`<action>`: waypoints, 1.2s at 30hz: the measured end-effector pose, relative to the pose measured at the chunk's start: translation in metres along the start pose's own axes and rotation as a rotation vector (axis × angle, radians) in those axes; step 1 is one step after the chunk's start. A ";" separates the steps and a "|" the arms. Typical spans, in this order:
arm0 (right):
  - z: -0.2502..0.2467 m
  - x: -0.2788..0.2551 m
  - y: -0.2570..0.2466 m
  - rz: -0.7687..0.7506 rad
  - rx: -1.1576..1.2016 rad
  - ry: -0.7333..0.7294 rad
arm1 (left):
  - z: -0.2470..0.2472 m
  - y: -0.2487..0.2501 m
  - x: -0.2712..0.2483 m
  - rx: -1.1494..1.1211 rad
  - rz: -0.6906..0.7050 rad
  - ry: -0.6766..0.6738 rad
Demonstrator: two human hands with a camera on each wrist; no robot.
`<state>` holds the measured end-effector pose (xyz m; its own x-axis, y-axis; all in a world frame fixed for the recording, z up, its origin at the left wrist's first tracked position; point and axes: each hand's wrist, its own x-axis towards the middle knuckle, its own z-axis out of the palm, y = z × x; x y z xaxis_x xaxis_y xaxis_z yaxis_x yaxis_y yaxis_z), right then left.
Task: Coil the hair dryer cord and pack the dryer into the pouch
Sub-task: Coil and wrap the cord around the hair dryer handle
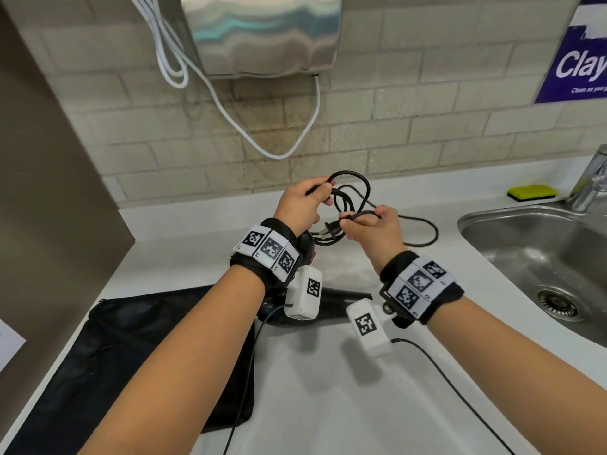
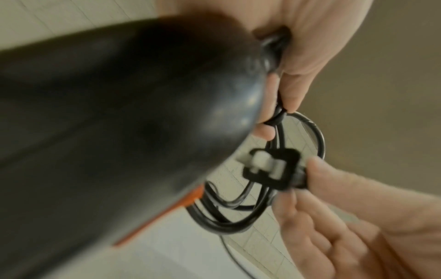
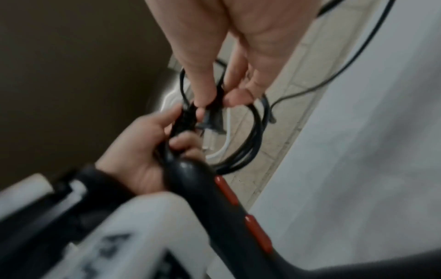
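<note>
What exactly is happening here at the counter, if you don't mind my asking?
A person is coiling the hair dryer's black cord. The left hand grips the gathered loops, the right hand pinches the plug end. The dryer sits below the wrists, and the black pouch lies flat on the counter, not yet filled.

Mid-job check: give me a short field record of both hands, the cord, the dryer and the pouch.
left hand: grips the gathered loops of the cord near the dryer's handle end
right hand: pinches the cord just behind the plug
cord: partly coiled; a slack stretch trails on the counter
hair dryer: black, under the wrists
pouch: black mesh, flat on the counter, nothing packed yet
</note>
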<state>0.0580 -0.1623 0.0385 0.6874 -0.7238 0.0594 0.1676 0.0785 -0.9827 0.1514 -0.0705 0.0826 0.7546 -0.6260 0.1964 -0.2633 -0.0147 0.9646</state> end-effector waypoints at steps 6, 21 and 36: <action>0.033 0.006 0.004 -0.318 -0.325 0.021 | -0.001 0.001 -0.005 -0.066 -0.046 -0.031; 0.025 0.000 0.018 -0.770 -1.386 -0.122 | -0.002 0.000 -0.006 -0.101 -0.073 -0.017; -0.007 0.004 0.032 -0.388 -0.821 -0.047 | -0.006 -0.003 0.000 -0.113 -0.091 0.009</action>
<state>0.0611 -0.1671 0.0058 0.7189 -0.5674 0.4016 -0.1503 -0.6910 -0.7071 0.1560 -0.0660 0.0807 0.7780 -0.6189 0.1086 -0.1250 0.0169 0.9920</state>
